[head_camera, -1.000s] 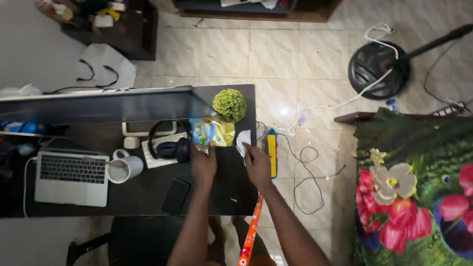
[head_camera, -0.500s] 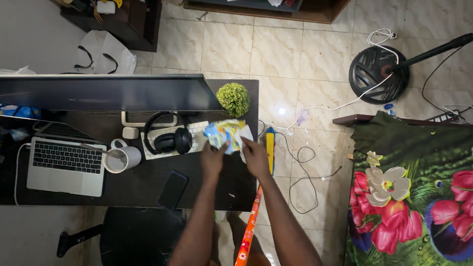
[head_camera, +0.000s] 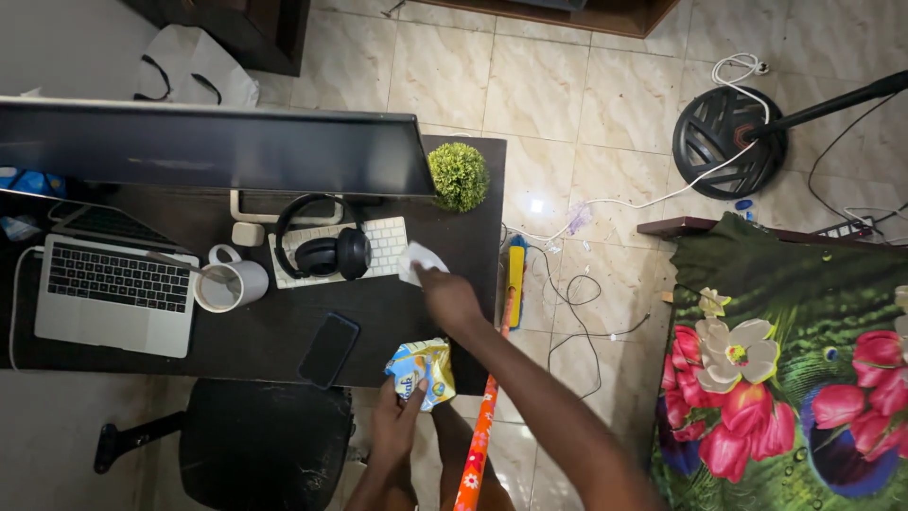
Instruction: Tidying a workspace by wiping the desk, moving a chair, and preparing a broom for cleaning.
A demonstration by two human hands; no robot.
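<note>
My left hand grips a blue and yellow plastic packet at the near edge of the dark desk. My right hand reaches over the desk and holds a crumpled white tissue against the desktop, just right of the white keyboard. Black headphones lie on the keyboard. A small round green plant stands at the desk's far right corner.
A white mug, an open laptop, a black phone and a wide monitor are on the desk. A black chair stands below. An orange-handled broom, cables, a fan base and a flowered cloth are right.
My left hand pulled the packet from the desk's far side back to its near edge. My right hand moved the tissue left toward the keyboard.
</note>
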